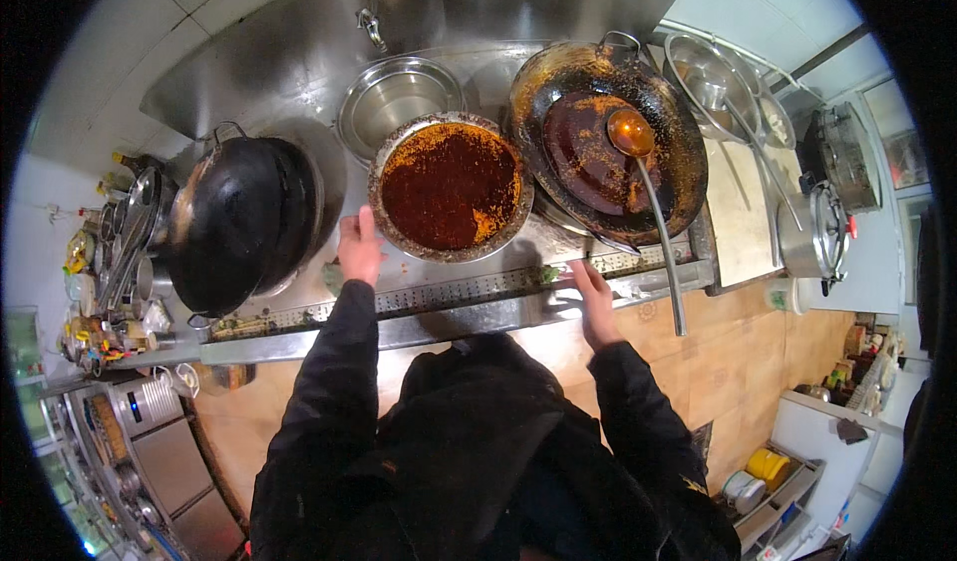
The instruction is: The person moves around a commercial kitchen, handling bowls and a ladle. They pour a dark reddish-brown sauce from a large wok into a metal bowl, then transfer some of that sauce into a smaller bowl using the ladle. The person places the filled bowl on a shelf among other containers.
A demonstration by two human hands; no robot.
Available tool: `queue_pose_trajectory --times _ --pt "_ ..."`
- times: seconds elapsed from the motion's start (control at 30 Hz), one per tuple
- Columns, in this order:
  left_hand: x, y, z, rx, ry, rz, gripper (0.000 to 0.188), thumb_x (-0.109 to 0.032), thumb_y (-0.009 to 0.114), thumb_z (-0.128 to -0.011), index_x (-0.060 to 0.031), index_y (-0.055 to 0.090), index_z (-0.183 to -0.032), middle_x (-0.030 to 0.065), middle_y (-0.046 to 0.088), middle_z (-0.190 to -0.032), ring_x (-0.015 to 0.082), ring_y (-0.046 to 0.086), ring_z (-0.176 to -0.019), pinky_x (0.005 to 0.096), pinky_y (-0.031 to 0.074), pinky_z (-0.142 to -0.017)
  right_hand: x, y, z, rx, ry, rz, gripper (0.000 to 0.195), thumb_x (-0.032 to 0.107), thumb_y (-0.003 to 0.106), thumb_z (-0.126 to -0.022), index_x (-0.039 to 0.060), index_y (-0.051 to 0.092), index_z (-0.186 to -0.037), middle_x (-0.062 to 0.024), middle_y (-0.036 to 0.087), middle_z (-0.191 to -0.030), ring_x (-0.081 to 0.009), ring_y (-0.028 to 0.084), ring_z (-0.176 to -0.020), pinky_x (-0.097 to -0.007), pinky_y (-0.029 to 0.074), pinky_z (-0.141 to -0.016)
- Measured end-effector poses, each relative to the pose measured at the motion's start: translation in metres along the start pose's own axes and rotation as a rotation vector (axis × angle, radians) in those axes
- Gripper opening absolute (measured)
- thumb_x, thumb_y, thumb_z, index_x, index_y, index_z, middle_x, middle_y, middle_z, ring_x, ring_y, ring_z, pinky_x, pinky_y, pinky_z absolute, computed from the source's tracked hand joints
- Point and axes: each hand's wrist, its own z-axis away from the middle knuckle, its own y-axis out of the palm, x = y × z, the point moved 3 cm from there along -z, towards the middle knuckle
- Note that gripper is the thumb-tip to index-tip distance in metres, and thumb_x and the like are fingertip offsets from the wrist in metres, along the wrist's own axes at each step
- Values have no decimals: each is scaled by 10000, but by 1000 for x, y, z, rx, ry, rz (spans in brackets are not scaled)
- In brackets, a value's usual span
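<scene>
A round metal pot (451,187) full of dark red oil with orange flakes stands on the steel cooking range in front of me. My left hand (361,250) is at its lower left side, fingers apart; whether it touches the wall is unclear. Over the range's front edge is my right hand (593,295), near some green scraps (550,274), its fingers partly hidden by blur. To the right, a large wok (546,75) holds more dark red oil. A metal ladle (662,239) rests in it, its handle reaching past the front edge. Behind the pot sits an empty metal basin (400,97).
Black woks (232,224) lean at the left beside ladles and condiment bottles. A faucet (371,26) is on the back panel. At the right are a pale board (740,209), strainers (710,82) and a lidded pressure cooker (811,232). A perforated drain strip (463,289) runs along the front.
</scene>
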Motion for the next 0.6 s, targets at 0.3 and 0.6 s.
queue_pose_trajectory --times 0.3,0.6 --pt "-1 31 -26 -205 297 -382 521 -431 414 -1113 40 627 -1044 337 680 -951 551 629 -942 566 486 -811 14 120 -109 -235 -104 272 864 667 365 -1058 -62 416 -1519 -293 488 -1520 -426 460 -1417 -434 368 -1164" --pt "2 34 -24 -200 295 -395 507 -396 414 -1123 51 612 -989 336 650 -894 539 606 -879 561 467 -783 5 130 -114 -196 -341 273 638 507 386 -1119 -33 471 -1449 -228 622 -1331 -343 584 -1230 -384 436 -1072"
